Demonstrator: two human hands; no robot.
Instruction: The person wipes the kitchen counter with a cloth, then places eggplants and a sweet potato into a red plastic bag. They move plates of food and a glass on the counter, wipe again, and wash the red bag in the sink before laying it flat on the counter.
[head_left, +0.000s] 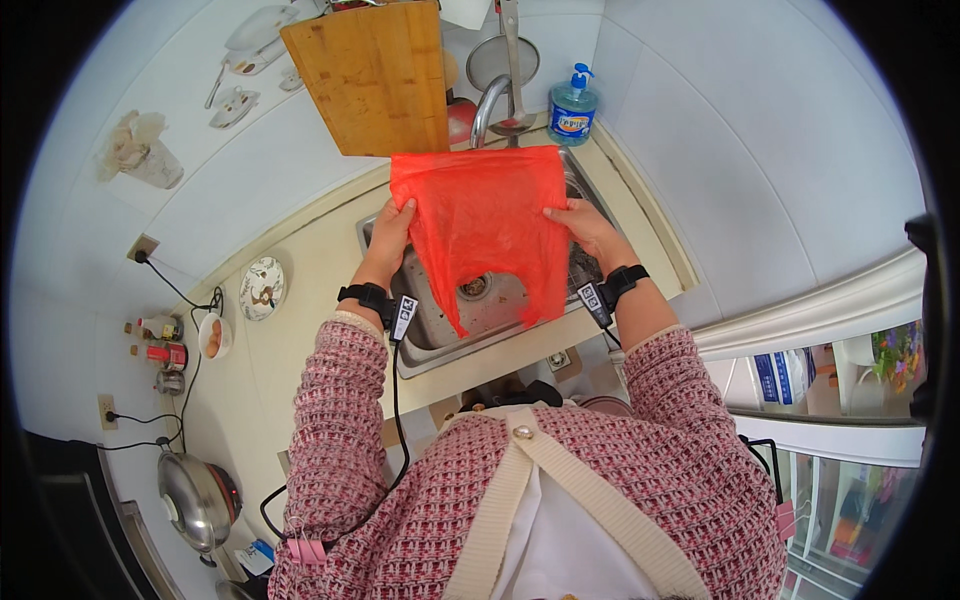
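Observation:
A red plastic carrier bag (487, 217) is spread flat between my two hands, above a stainless steel sink (420, 330). My left hand (389, 234) pinches its left edge, thumb on top. On the opposite edge, my right hand (589, 227) grips the bag the same way. The two handle loops hang towards me, and through the gap between them the sink drain (475, 288) shows, with brown scraps in it. Small dark bits lie on the sink floor. The bag hides much of the basin.
A chrome faucet (489, 105) and a blue pump bottle (574, 109) stand behind the sink. A wooden cutting board (375, 82) leans on the wall. Leftward on the counter are a patterned plate (262, 289), a bowl of eggs (215, 336), a lidded steel pot (193, 499) and black cords.

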